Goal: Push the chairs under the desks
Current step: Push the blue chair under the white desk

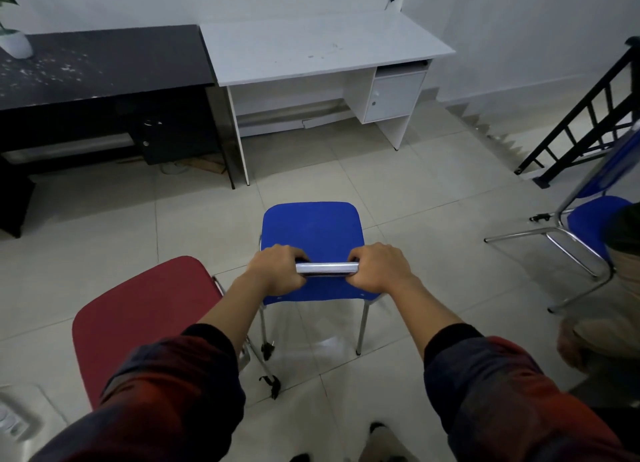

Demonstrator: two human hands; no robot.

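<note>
A blue chair [311, 227] with chrome legs stands on the tiled floor in the middle, facing a white desk [322, 46] at the back. My left hand [277, 271] and my right hand [377, 267] both grip the chrome top bar [325, 268] of its backrest, one at each end. A red chair [138, 319] stands close to the left of the blue one. A black desk [100, 63] adjoins the white desk on the left. Another blue chair [595, 219] sits at the right edge.
A white pot with a plant [15, 42] stands on the black desk. A black stair railing [588, 115] runs at the right. A crouching person [616, 288] is at the right edge by the second blue chair. Open tiled floor lies between the chair and the desks.
</note>
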